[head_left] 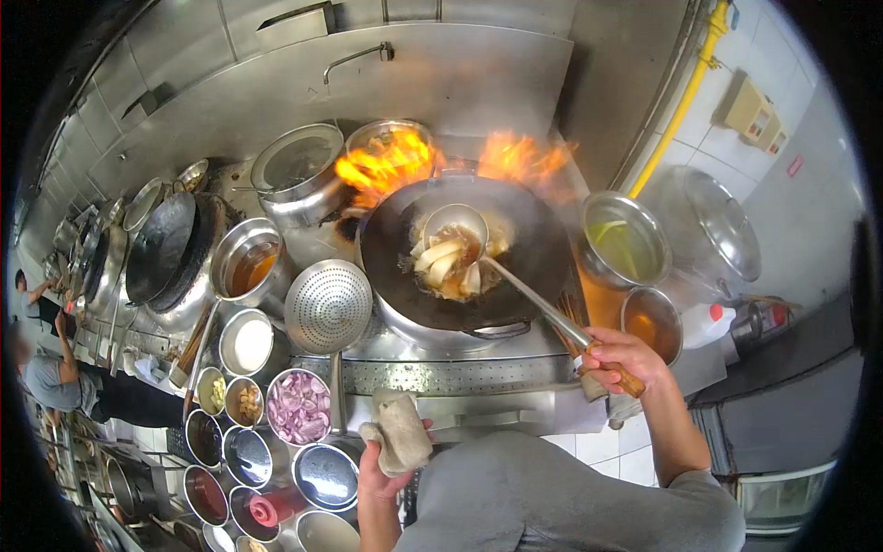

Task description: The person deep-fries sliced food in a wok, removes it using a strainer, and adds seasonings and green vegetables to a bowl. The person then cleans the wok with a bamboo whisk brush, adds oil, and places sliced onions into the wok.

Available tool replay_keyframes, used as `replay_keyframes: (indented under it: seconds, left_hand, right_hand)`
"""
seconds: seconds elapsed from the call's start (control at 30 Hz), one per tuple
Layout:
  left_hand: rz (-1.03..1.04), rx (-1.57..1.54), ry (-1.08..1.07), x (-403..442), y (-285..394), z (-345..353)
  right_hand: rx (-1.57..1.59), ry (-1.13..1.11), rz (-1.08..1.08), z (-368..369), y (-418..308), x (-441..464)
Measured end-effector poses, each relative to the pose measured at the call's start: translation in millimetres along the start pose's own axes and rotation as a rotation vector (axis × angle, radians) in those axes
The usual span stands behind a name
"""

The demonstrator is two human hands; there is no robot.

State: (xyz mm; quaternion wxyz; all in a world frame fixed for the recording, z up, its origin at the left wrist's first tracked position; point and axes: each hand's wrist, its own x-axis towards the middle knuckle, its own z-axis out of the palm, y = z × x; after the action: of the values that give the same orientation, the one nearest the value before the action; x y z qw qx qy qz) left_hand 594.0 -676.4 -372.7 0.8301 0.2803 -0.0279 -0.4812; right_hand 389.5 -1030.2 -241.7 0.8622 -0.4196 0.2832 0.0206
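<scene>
R grip (pixel 629 357) of mine closed round ladle (pixel 543 304) handle, long axis running to 10 o'clock, twd ctr of wok (pixel 533 241).

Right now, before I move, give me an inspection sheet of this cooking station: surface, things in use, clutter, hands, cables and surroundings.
Surface: steel stove ledge, perforated along the front, looks wet in places.
Things in use: wok holding pale food pieces in liquid; ladle dips into it; flames rise behind its far rim.
Clutter: skimmer left of the wok; crowded containers nearer the left hand, one with chopped purple pieces; red bottle lying among them.
Hands: right hand grips the ladle handle; left hand holds a folded cloth.
Cables: nothing seen.
Surroundings: yellow pipe on the right wall; co-worker far left.
</scene>
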Motion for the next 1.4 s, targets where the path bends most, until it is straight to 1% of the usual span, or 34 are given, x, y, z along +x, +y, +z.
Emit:
replay_keyframes:
  seconds: [0.1,0.2,0.3,0.4,0.47,0.53,0.63,0.77,0.87,0.97,1.07,1.17,1.27,1.4]
  left_hand:
    - [-0.061,-0.017,0.102,5,-7,-12]
    - [-0.086,-0.170,-0.034,11,-16,-36]
    - [-0.120,-0.260,-0.147,11,-14,-31]
    - [-0.046,-0.081,0.044,5,-11,-10]
    - [-0.069,-0.079,0.025,3,-6,-7]
    - [-0.083,-0.070,0.019,2,-3,-11]
    - [-0.075,-0.044,0.037,-3,-7,-23]
    - [-0.059,-0.030,0.101,-10,-12,-21]
    - [-0.065,-0.005,0.130,-12,-12,-17]
    - [-0.067,0.059,0.148,-16,-10,-11]
    - [-0.061,0.094,0.158,-17,-8,-8]
    - [-0.063,0.090,0.168,-18,-11,-10]
    - [-0.052,0.103,0.183,-19,-10,-7]
    - [-0.047,0.090,0.262,-20,-13,-2]
  right_hand:
    - [-0.220,0.099,-0.060,-3,4,-3]
    - [-0.416,0.182,-0.101,-5,8,-5]
    - [-0.638,0.286,-0.132,-13,8,-6]
    - [-0.818,0.431,-0.190,-24,14,2]
    - [-0.957,0.555,-0.192,-12,7,6]
    - [-1.095,0.606,-0.305,-31,16,20]
    - [-1.165,0.656,-0.359,-37,20,36]
    - [-1.104,0.657,-0.286,-15,11,46]
    - [-0.978,0.542,-0.143,11,-2,48]
    - [-0.615,0.335,-0.063,14,1,51]
    - [-0.097,0.225,-0.024,11,7,42]
    - [0.339,-0.107,0.073,-4,1,33]
    - [0.348,-0.159,0.080,1,4,21]
    - [0.174,-0.126,0.019,7,6,10]
